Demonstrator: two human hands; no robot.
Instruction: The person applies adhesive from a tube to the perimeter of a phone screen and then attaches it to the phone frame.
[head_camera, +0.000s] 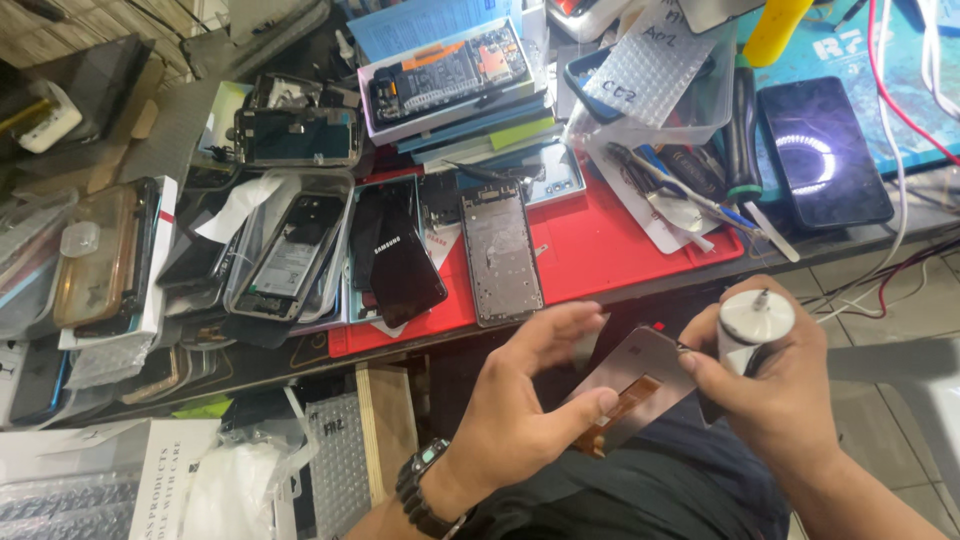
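2 hands meet: left hand pinches a grey phone panel, right hand grips a white bottle.

A red mat bears a grey phone frame beside a black phone

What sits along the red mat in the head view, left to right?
Black phone, face up → bare grey phone frame → open red mat → tweezers and hand tools on a white sheet.
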